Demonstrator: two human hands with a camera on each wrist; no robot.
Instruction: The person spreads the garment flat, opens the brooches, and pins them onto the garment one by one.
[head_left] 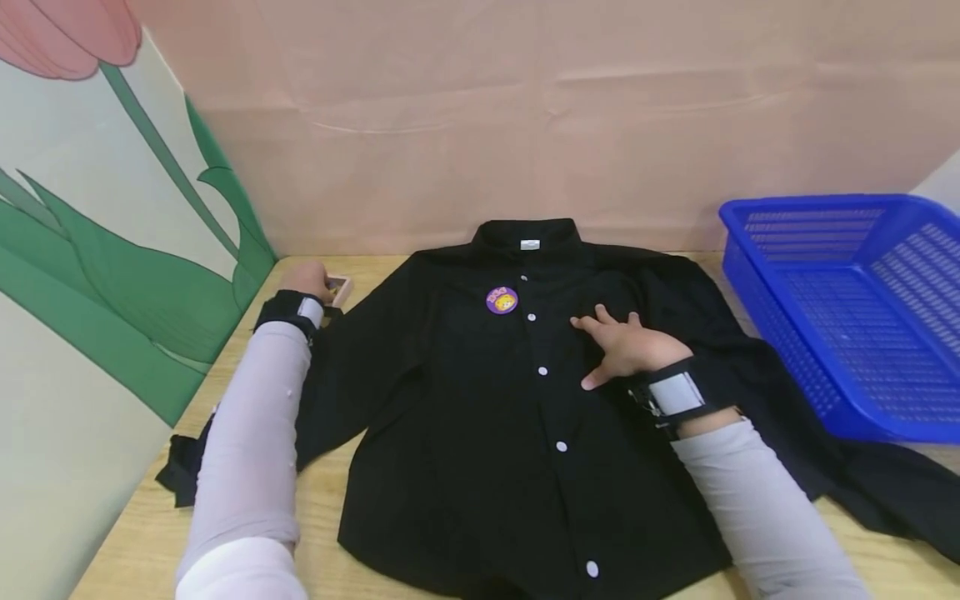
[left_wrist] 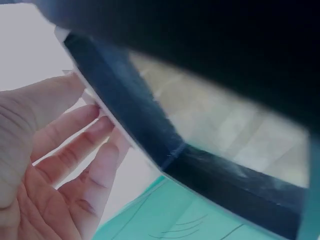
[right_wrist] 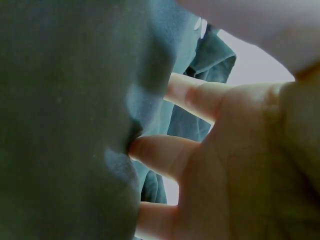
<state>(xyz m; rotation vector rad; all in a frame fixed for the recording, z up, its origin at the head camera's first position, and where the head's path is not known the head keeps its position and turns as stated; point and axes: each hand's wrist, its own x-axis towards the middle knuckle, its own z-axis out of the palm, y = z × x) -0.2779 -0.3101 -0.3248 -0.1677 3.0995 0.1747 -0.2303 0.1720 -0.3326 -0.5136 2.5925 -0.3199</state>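
Note:
A black button-up shirt (head_left: 465,400) lies spread flat on the table, front up, with white buttons down its middle. On its chest is a round purple sticker (head_left: 502,300) with a yellow figure. My right hand (head_left: 626,346) rests on the chest, right of the buttons, fingers spread; in the right wrist view its fingertips (right_wrist: 142,147) press the cloth. Beyond the left sleeve, my left hand (head_left: 306,279) grips a small pale-rimmed box (head_left: 341,289). In the left wrist view, thumb and fingers (left_wrist: 75,155) are at the rim of this box (left_wrist: 135,135); its contents are mostly hidden.
To the right stands a blue plastic basket (head_left: 780,325), beside the right sleeve (head_left: 892,483). A pink cloth backdrop (head_left: 525,125) rises behind the wooden table (head_left: 322,517). On the left is a panel (head_left: 112,275) with a tulip print. The left cuff (head_left: 183,467) is partly under my forearm.

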